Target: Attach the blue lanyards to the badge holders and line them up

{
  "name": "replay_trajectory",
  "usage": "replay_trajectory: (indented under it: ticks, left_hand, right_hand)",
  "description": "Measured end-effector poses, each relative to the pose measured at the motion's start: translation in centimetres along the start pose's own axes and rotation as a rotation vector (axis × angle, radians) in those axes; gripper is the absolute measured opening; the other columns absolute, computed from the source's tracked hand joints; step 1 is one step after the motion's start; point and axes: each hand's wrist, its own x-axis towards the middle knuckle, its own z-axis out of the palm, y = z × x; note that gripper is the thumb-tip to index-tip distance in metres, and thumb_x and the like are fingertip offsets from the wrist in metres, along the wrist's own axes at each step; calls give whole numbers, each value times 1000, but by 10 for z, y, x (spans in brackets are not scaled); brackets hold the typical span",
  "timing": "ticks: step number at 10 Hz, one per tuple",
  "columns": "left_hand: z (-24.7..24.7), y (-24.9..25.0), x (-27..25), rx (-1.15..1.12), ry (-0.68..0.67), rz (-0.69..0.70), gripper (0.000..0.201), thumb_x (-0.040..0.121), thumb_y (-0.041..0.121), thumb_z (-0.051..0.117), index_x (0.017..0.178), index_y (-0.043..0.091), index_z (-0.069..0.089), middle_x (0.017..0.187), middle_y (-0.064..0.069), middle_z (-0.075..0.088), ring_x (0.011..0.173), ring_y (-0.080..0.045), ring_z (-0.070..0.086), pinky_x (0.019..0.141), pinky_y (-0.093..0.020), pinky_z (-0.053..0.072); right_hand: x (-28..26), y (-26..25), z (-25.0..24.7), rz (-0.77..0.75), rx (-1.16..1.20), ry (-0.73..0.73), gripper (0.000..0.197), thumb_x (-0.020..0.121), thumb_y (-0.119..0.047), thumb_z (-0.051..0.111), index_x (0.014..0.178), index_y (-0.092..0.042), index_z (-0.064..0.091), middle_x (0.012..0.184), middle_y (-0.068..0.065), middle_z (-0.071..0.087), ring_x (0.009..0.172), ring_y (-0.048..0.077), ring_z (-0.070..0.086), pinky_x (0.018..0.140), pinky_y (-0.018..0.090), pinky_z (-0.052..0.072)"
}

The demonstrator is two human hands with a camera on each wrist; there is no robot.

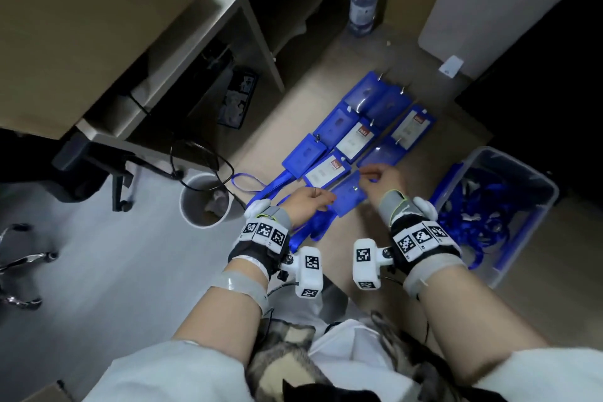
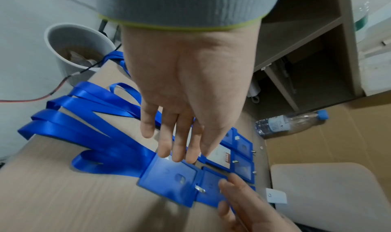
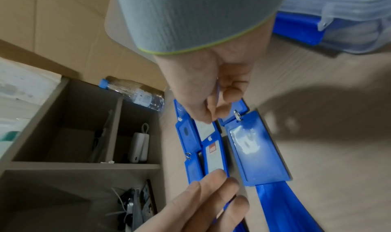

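Wooden tabletop (image 1: 326, 81) fills mid-frame, with a clear bin (image 1: 522, 173) of loose lanyards at the right edge. The badge holders (image 1: 355, 137) sit in rows dead center, ribbons trailing lower left. My left hand (image 1: 305, 204) has its fingers straight over the nearest holder (image 1: 347, 196). My right hand (image 1: 381, 178) is curled, pinching something thin and blue, can't tell what.

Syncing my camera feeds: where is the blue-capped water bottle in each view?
Head: water bottle at top centre, standing upright.
Left wrist: at the right, just below mid-height, appearing sideways.
Right wrist: left of centre, blue cap pointing left.
Shared landmark: the open shelf unit right beside it.
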Motion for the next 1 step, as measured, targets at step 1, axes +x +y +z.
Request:
replay_trajectory:
  ticks: [1]
  left_hand:
    - [5, 1, -4, 35, 4, 62, 28, 99, 18, 54, 118, 0, 65, 100, -4, 68, 80, -10, 61, 54, -4, 41]
  right_hand:
    - [-12, 0, 2, -62, 90, 23, 25, 83, 3, 61, 85, -21, 66, 74, -6, 64, 71, 14, 60, 72, 27, 49]
